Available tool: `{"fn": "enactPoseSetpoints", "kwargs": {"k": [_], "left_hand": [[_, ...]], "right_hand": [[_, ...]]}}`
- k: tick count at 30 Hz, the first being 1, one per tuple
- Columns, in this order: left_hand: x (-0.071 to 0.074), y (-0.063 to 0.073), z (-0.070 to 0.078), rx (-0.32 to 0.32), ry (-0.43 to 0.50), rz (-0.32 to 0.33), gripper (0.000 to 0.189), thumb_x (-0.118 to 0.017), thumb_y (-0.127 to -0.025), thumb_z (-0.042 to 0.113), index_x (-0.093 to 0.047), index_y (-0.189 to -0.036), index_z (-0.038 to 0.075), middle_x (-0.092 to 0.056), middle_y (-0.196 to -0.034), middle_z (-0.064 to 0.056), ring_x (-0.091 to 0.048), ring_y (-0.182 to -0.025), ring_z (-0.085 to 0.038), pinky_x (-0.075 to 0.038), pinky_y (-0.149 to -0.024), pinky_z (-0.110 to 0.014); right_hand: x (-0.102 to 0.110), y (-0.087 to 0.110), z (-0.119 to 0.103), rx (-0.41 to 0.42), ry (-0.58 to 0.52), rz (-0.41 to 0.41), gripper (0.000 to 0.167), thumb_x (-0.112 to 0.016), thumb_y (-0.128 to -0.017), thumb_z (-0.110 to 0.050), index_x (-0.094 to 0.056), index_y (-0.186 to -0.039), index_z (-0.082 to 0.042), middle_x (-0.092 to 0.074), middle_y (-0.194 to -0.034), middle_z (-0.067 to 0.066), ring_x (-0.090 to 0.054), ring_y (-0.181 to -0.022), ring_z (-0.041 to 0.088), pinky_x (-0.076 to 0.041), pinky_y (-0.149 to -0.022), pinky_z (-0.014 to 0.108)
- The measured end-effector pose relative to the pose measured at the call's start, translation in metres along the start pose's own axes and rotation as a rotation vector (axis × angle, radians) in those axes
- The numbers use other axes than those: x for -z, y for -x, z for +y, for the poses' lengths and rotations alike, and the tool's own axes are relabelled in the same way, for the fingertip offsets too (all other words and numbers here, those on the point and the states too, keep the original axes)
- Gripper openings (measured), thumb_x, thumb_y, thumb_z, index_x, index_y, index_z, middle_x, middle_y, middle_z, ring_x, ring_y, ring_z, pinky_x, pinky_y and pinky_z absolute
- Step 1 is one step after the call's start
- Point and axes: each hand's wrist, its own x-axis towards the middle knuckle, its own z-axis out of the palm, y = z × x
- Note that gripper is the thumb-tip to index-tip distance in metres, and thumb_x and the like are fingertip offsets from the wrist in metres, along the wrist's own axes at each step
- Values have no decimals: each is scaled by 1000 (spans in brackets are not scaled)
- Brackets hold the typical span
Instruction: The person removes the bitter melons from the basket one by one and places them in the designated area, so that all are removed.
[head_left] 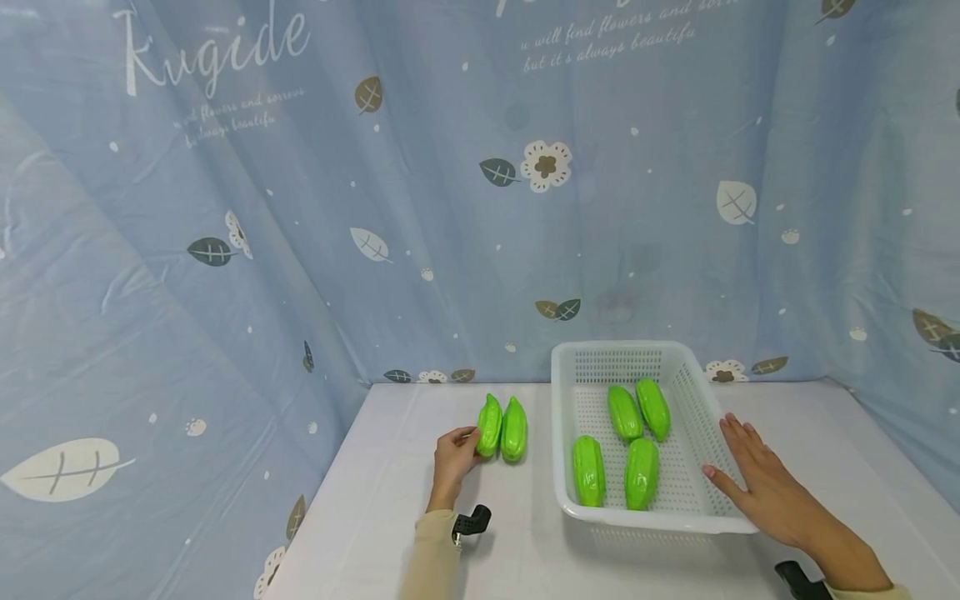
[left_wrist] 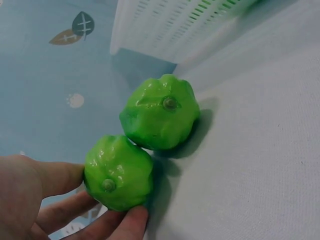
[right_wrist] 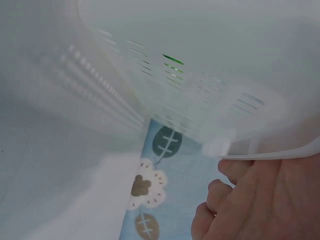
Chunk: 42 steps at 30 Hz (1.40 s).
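Note:
My left hand (head_left: 455, 458) pinches the left one of two glossy green bitter melons (head_left: 489, 427) on the table. In the left wrist view, thumb and fingers lie around that bitter melon's (left_wrist: 118, 172) side and underside. Close against it lies the second bitter melon (head_left: 514, 431), untouched by the hand. My right hand (head_left: 772, 483), fingers straight, rests at the right rim of a white slotted basket (head_left: 564, 492). In the right wrist view, the hand (right_wrist: 265, 200) is by the basket's outer wall (right_wrist: 210, 55). Several bitter melons, one at the front left (head_left: 588, 471), lie inside the basket.
A white cloth (head_left: 360, 517) covers the table. Behind it hangs a blue curtain (head_left: 450, 267) with leaf and flower prints, reaching down to the table's back edge. The basket stands to the right of the two loose bitter melons.

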Motion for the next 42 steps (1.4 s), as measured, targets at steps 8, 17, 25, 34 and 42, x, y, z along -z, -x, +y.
{"fn": "enactPoseSetpoints", "kwargs": {"k": [8,17,25,34,42], "left_hand": [[0,1,1,-15,-50,16,34,-65,-103,23,-71,-126,-1,-73,-117,-21,-72,-96,-21,-64,-77,-35],[-1,2,-2,-29,-88,28,33,-65,-102,22,-71,-125,-1,-74,-116,-21,-72,-92,-19,-64,-75,-35],[-2,0,-1,-39,-110,31,31,-67,-100,19,-73,-123,-1,-74,-114,-20,-71,-92,-19,-63,-74,-32],[1,2,0,-48,-124,25,30,-66,-101,20,-74,-122,0,-73,-117,-18,-70,-93,-18,-62,-75,-33],[6,1,3,-87,-174,77,30,-67,-100,20,-73,-120,-2,-74,-108,-19,-70,-78,-18,-58,-66,-28]], "right_hand": [[1,0,-1,4,-3,5,92,-51,-106,-46,4,-165,0,8,-172,27,12,-156,55,2,-119,79],[0,0,-2,2,-13,2,91,-51,-107,-45,2,-165,1,8,-172,26,12,-156,55,13,-123,71],[-1,0,0,0,-13,11,91,-50,-107,-45,3,-164,2,9,-171,27,14,-156,54,16,-122,69],[-2,1,0,0,-19,11,91,-51,-106,-45,2,-165,0,7,-172,28,13,-156,55,8,-121,76],[0,1,-2,3,-15,9,92,-51,-106,-45,3,-164,1,7,-171,28,12,-155,56,4,-120,79]]}}
